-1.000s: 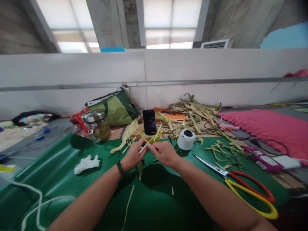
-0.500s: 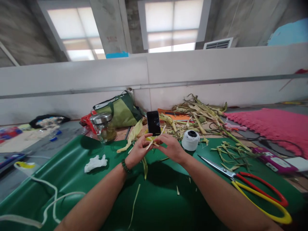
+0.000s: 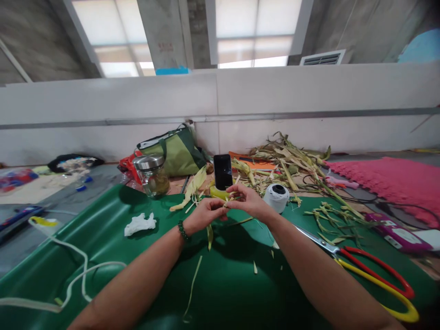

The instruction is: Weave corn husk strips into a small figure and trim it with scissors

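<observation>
A: Where is the thin pale strip (image 3: 231,199)?

B: It is between the two hands, up over the green mat (image 3: 103,238); it is small, and the fingers hide most of it.

A: How do the hands hold it?

B: The left hand (image 3: 205,214) has its thumb and finger pressed together on the strip; the right hand (image 3: 250,201) pinches it too, with its other fingers a bit spread; the tips nearly meet.

A: What is that leaf (image 3: 210,237) under the left hand?

B: It looks like a bit of corn husk, yellow and green; I can't tell if the hand holds it.

A: What is close by?

B: A black phone (image 3: 223,170) stands up just behind the hands, in a yellow holder (image 3: 216,192); a fat white spool of thread (image 3: 277,199) sits by the right hand; the big scissors (image 3: 332,250) lie on the right, with one red handle and one yellow, and the right arm hides part of the blades; a heap of dry husks (image 3: 292,158) lies at the back.
</observation>
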Demonstrator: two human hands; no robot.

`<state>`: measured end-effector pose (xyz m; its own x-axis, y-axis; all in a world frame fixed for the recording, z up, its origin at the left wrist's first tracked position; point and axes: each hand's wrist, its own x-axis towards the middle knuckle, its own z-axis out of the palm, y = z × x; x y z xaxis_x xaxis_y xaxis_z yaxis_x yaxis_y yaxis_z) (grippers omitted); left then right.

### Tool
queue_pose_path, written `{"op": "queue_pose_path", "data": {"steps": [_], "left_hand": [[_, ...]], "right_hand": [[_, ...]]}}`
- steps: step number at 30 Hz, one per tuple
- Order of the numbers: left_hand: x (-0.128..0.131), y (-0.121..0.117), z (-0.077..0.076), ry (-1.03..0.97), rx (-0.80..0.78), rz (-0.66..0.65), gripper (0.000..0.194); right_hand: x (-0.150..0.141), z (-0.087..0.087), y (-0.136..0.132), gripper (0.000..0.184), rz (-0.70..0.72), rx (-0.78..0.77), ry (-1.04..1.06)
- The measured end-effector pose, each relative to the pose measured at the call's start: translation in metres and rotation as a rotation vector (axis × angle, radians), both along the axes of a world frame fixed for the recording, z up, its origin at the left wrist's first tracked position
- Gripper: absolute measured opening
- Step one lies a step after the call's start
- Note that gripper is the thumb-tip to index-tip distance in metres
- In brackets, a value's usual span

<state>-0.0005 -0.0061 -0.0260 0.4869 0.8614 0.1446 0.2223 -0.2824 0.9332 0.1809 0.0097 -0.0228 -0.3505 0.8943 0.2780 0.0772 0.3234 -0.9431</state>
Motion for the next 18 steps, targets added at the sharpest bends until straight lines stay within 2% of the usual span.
{"op": "queue_pose_path", "data": {"steps": [3, 10, 18], "left_hand": [[0.003, -0.003, 0.002, 0.008, 0.005, 0.007, 0.034], [0.005, -0.008, 0.004, -0.064, -0.094, -0.062, 0.040], [0.009, -0.013, 0.004, -0.106, -0.123, -0.118, 0.044]], "right_hand": [[-0.002, 0.001, -0.001, 0.022, 0.040, -0.049, 0.065], [0.000, 0.002, 0.004, 0.021, -0.060, -0.226, 0.382], [0.006, 0.005, 0.007, 0.026, -0.053, -0.329, 0.504]]}}
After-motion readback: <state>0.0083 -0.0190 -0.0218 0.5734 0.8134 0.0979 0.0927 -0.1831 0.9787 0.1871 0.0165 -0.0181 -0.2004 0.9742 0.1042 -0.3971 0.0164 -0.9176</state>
